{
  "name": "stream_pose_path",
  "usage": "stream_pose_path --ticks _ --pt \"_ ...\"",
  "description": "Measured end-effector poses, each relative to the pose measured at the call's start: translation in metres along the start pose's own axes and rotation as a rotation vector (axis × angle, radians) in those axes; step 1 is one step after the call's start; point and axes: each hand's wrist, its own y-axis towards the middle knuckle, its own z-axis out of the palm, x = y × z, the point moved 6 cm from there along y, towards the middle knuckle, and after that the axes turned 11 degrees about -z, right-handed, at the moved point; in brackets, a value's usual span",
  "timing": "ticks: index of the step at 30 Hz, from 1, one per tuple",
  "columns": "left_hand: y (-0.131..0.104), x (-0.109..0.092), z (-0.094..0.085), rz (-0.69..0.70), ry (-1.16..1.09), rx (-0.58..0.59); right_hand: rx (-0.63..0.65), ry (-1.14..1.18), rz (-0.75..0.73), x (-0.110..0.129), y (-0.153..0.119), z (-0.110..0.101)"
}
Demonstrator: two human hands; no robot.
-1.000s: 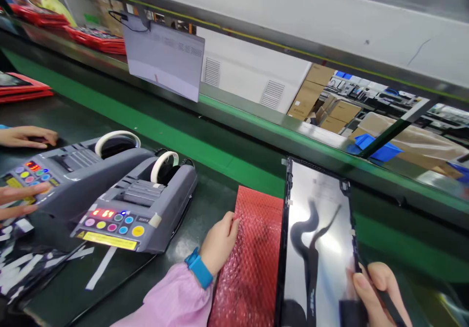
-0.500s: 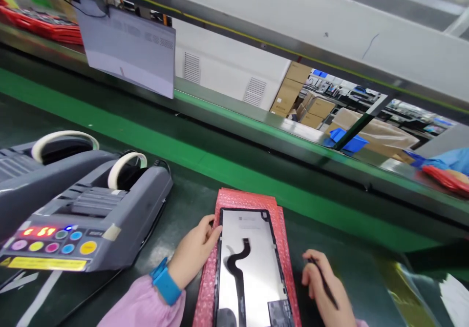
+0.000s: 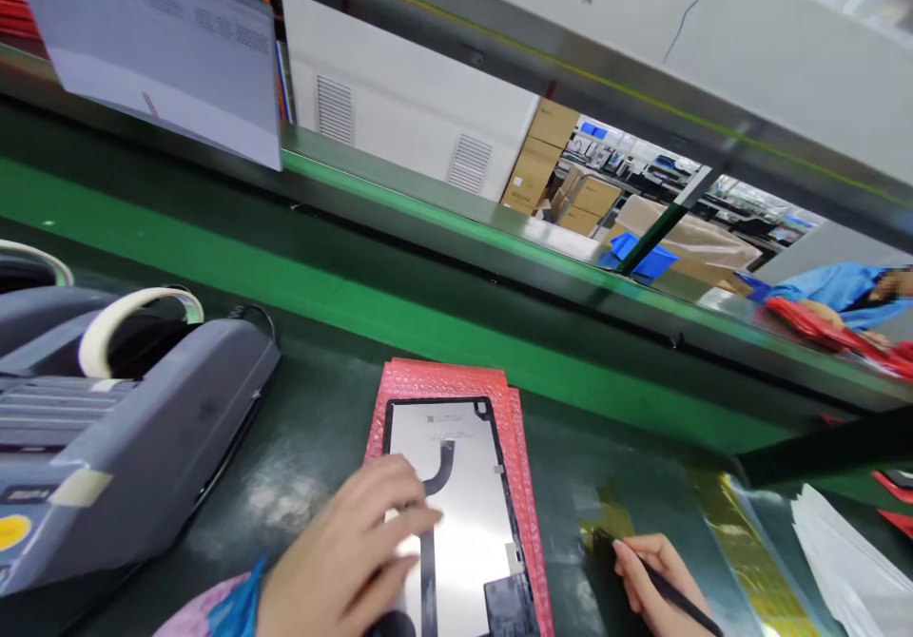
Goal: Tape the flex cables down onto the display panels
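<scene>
Surface: dark green bench (image 3: 314, 447) across the lower frame, green belt strip behind.
Panel: silvery display panel (image 3: 463, 494) at lower centre, flat on red bubble wrap (image 3: 442, 380).
Left hand: left hand (image 3: 349, 551) laid on the panel's lower left, fingers spread.
Right hand: right hand (image 3: 652, 585) at lower right, fingers pinching a thin black stylus (image 3: 677, 599), resting on the bench beside yellow film (image 3: 742, 542).
Machine: grey tape dispenser (image 3: 121, 437) at left edge.

Colours on the bench
Silver flat panel (image 3: 460, 513) with black ribbon cable; red dimpled bubble-wrap sheet (image 3: 446, 382); grey tape dispenser (image 3: 128, 447); green conveyor belt (image 3: 342, 304).
</scene>
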Motion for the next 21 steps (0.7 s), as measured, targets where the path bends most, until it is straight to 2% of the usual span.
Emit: stream_pose_path --ticks 2,5,8,10,13,17,21 --pt "-0.009 -0.01 0.014 0.113 -0.035 0.152 0.014 -0.011 0.005 -0.001 0.003 0.0" --pt "-0.018 -0.01 0.026 0.131 -0.033 0.275 0.098 -0.042 0.027 -0.007 0.009 -0.003" --pt "-0.019 -0.006 0.028 0.095 -0.022 0.309 0.234 -0.097 0.077 -0.014 0.014 -0.005" --pt "-0.019 -0.005 0.027 0.078 -0.035 0.325 0.265 -0.126 0.091 -0.017 0.017 -0.007" --pt "-0.019 -0.004 0.027 0.065 -0.083 0.34 0.258 -0.119 0.106 -0.024 0.019 -0.008" --pt "-0.019 -0.003 0.03 0.035 -0.141 0.353 0.227 -0.084 0.224 -0.036 0.015 -0.006" --pt "-0.019 -0.002 0.03 -0.021 -0.185 0.37 0.181 -0.026 0.155 -0.022 0.009 -0.006"
